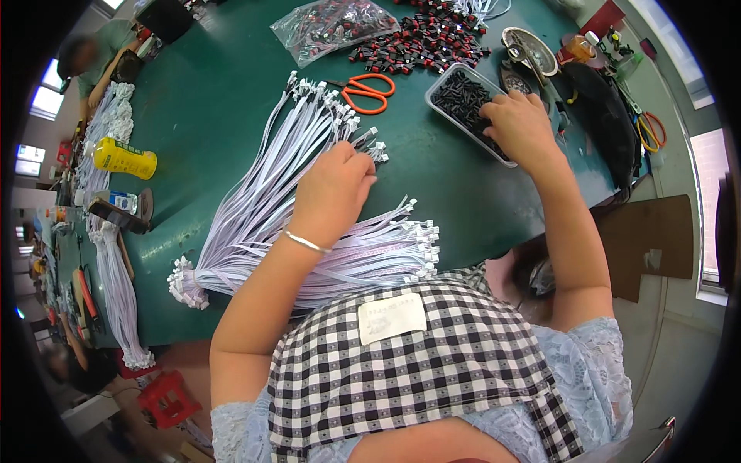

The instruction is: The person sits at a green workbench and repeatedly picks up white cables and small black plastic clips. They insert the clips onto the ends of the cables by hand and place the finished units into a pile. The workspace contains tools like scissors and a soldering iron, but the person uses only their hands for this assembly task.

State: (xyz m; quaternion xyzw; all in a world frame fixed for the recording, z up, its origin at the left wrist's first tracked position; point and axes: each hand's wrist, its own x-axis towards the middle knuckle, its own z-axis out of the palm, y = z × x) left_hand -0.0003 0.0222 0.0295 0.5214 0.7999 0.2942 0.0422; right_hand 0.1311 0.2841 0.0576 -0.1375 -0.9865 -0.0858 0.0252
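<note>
A large bundle of white flat cables [247, 189] lies fanned out across the green table, with small white connectors at its ends. My left hand [336, 189] rests over the upper group, its fingers closed around cable ends near the connectors. Several dark-tipped ends [364, 140] stick out beyond those fingers. At the right, a clear plastic tray [480, 148] holds a heap of small black tubes [461, 99]. My right hand [521, 127] reaches over the tray's right side, fingers bent together among the tubes. Whatever is between its fingertips is too small to make out.
Orange-handled scissors [369, 94] lie beyond the cables. Farther back are a pile of black-and-red parts [428, 38], a clear bag [336, 27] and a metal bowl [532, 48]. A yellow bottle [125, 158] and another cable bundle [116, 289] are at left. A person [108, 54] sits far left.
</note>
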